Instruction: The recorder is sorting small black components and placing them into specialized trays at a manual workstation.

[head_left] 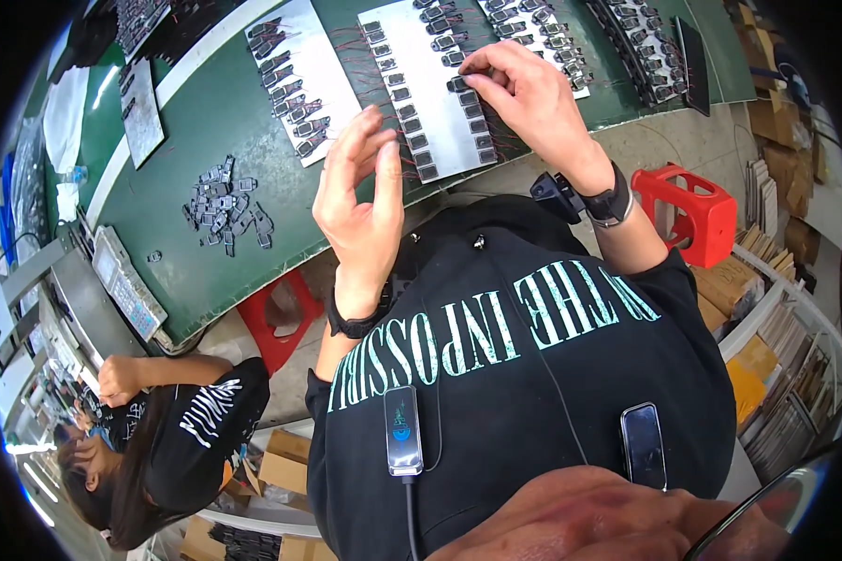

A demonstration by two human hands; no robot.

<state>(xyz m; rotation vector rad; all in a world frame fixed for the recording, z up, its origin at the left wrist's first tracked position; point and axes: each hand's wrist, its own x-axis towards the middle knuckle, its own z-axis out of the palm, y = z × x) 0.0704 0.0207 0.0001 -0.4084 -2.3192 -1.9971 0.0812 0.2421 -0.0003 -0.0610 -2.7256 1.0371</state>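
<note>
Down near, two red plastic stools (714,232), one each side. Here's the left hand (360,215), raised near the table edge, empty, thumb standing wide of the fingers. Left, on the green-topped table (196,131), one heap of small black plastic pieces (223,208), too jumbled to count. Centre, one white rectangular board (444,122) bears two columns of boxy, dark-faced black modules (418,141) with thin reddish wires, about eleven down the left. Farther, the right hand (531,98) narrows thumb and forefinger at the right column; whether it grips, I can't tell. Two more loaded white boards (323,56) flank it.
</note>
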